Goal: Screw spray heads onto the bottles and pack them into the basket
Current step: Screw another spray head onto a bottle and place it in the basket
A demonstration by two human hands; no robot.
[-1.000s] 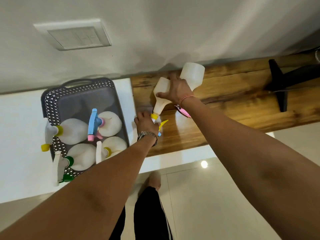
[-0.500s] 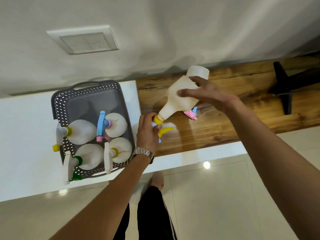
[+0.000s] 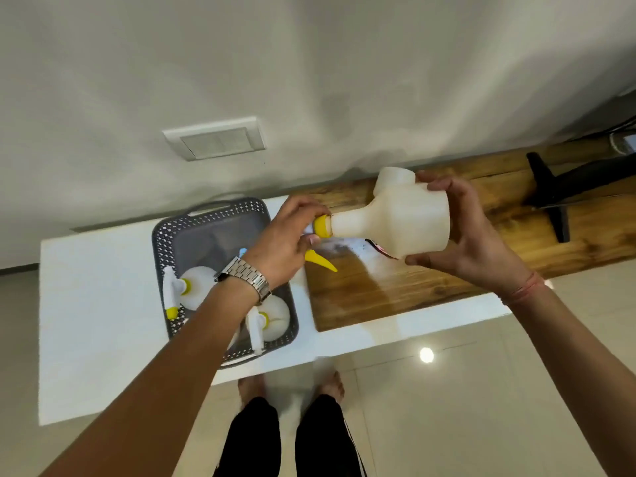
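A white plastic bottle lies sideways in the air above the wooden board, its base gripped by my right hand. At its neck sits a yellow spray head with a yellow trigger pointing down; my left hand is closed around that head. Behind the held bottle stands a second white bottle, partly hidden. The grey perforated basket sits on the white counter at left and holds bottles with spray heads, partly covered by my left forearm.
A wooden board lies on the white counter, with a pink object peeking from under the held bottle. A black stand rests at the board's far right. A wall plate is above. My legs are below the counter edge.
Both hands lifted the bottle off the board and turned it level. My right hand shifted from the bottle's side to its base; my left hand closed over the yellow spray head.
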